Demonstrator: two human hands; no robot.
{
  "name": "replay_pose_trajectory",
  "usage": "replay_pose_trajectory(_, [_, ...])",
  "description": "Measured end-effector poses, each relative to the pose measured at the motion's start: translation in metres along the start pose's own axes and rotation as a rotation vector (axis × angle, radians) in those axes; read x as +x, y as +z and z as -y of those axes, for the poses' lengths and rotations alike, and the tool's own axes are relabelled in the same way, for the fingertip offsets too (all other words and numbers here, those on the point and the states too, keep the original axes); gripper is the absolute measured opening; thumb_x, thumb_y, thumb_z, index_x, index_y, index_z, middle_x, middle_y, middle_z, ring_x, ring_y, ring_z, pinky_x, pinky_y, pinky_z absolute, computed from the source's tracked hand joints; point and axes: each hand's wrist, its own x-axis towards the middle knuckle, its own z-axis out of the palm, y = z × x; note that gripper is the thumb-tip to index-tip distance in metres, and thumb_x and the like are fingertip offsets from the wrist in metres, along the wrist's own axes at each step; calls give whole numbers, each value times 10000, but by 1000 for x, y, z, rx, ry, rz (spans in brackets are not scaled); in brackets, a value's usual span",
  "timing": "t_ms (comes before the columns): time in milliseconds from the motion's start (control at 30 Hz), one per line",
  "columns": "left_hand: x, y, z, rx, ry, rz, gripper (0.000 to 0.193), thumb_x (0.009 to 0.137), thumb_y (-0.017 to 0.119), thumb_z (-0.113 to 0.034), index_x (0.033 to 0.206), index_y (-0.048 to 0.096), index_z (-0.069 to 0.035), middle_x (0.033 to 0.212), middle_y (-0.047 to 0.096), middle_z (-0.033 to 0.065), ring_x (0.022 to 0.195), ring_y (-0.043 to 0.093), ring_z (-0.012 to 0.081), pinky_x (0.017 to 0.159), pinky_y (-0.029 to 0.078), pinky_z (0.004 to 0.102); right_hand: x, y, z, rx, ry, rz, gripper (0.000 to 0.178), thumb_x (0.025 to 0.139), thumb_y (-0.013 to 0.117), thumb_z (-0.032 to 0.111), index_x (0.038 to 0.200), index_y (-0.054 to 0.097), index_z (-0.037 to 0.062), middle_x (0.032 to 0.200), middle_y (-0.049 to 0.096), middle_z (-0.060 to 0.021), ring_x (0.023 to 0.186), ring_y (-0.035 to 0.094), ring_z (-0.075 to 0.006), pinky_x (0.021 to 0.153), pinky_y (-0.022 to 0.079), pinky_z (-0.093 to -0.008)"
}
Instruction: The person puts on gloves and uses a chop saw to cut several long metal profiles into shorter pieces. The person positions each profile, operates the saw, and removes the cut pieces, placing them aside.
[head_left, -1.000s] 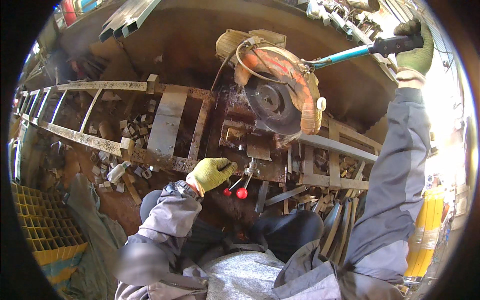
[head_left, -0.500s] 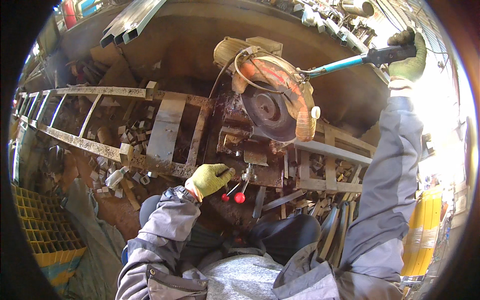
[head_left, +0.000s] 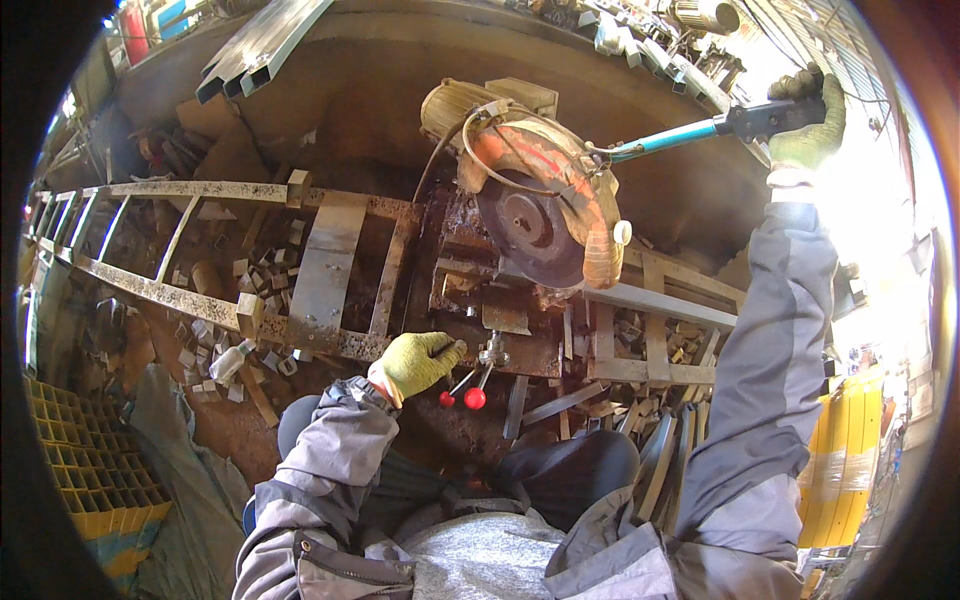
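Note:
My right hand (head_left: 810,135), in a yellow-green glove, is wrapped round the black grip (head_left: 760,119) of a long blue lever (head_left: 668,138). That lever joins a cut-off saw with a worn orange guard (head_left: 572,165) and a dark round blade (head_left: 518,225). Beneath the blade a grey metal bar (head_left: 665,308) runs out to the right. My gloved left hand (head_left: 415,364) is closed just left of the vise screw (head_left: 494,348); its fingertips are partly hidden, so what it holds, if anything, does not show. Two red ball knobs (head_left: 474,399) are on the vise handle below.
A ladder-like metal frame (head_left: 165,288) stretches left from the saw. Small cut-off pieces (head_left: 270,285) and a clear bottle (head_left: 232,360) lie on the floor. Square tubes (head_left: 262,50) jut in at the top. Yellow tubes are stacked at lower left (head_left: 95,450) and right (head_left: 840,465).
The whole view has shifted slightly. Both hands keep their places: the right on the lever grip, the left beside the vise.

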Motion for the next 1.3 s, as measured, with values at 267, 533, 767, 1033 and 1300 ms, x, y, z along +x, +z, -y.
replay_pose_trajectory(267, [4,3,7,18,15,-10,415,1200,809,-405,1296,875,-7,921,875,127,815,793,168,802,636,392,-17,2,2,-39,-31,-55,415,1148,802,407,1324,804,31,988,819,-74,883,782,-304,902,638,-492])
replay_pose_trajectory(533, [-1,1,-5,4,-4,0,364,1210,809,-371,1253,880,-16,875,843,49,807,748,117,765,609,359,-25,-6,8,37,32,-48,391,1134,823,416,1297,819,60,1003,815,-54,905,774,-266,894,632,-471])
replay_pose_trajectory(767, [-4,-4,-9,106,59,-1,387,1217,790,-395,1220,867,-16,936,860,93,853,798,159,812,630,372,-26,-19,-6,53,10,-58,376,1212,759,429,1343,800,80,989,780,-17,885,719,-223,874,611,-410])
replay_pose_trajectory(1033, [-9,-9,-21,148,24,-10,424,1217,771,-459,1194,872,-47,911,859,99,825,792,187,809,634,408,-38,-41,-8,-112,9,-116,465,1305,583,453,1560,750,102,1151,778,-18,997,723,-197,912,649,-433])
replay_pose_trajectory(1300, [-7,-10,-16,84,2,27,471,1195,768,-497,1308,872,-51,1043,883,195,948,871,343,846,658,456,-50,-57,-6,-12,-2,-41,455,1308,575,389,1624,726,99,1261,772,-19,1095,730,-220,967,669,-489])
